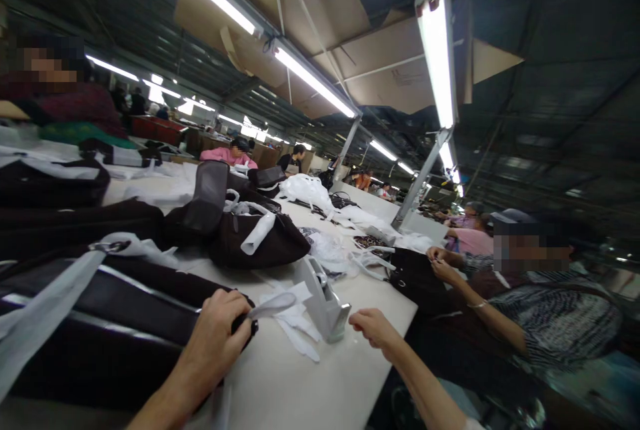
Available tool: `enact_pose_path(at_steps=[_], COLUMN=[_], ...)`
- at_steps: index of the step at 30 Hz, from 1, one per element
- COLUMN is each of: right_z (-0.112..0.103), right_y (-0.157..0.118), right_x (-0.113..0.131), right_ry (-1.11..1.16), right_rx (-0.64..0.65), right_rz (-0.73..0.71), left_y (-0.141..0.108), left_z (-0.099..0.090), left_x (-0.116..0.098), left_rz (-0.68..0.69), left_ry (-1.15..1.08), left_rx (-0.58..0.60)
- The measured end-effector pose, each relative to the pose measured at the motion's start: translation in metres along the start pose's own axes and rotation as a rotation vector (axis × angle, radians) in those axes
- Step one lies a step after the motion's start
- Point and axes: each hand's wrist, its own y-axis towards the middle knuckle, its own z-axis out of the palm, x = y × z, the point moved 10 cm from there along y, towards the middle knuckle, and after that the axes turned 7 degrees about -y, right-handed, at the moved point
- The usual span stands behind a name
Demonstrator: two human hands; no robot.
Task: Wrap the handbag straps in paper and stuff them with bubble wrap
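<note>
A large black bag [130, 323] lies on its side at the left, with pale strips and white wrapping [60, 310] around its strap. At its near right end, my left hand [220, 327] is closed, thumb and fingers gripping the black edge. A whitish looped strip [274, 305] sticks out beside those fingers. My right hand [377, 331] hovers just right of a grey tape dispenser [325, 303], its fingers pinched close to the cutting end. Whatever is between those fingertips, perhaps nothing, is too small to make out.
White paper scraps [295, 323] lie beside the dispenser on the pale table [295, 397]. Another black bag [260, 237] with wrapped handles stands behind. At right, a co-worker [545, 303] handles a dark bag [420, 277] over the table's edge. Lamps hang overhead on metal posts [423, 180].
</note>
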Motion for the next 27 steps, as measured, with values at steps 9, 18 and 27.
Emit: enact_pose_path(at_steps=[9, 18, 27], right_z=[0.038, 0.060, 0.082], right_y=[-0.016, -0.142, -0.132], right_x=[-0.003, 0.180, 0.216], right_ry=[0.098, 0.523, 0.640], right_rx=[-0.002, 0.237, 0.104], right_rz=[-0.171, -0.737, -0.729], left_y=[-0.002, -0.001, -0.003], left_z=[-0.004, -0.003, -0.004], left_x=[0.000, 0.001, 0.002], left_rz=[-0.028, -0.046, -0.060], left_ry=[-0.020, 0.001, -0.003], left_rx=[-0.044, -0.028, -0.048])
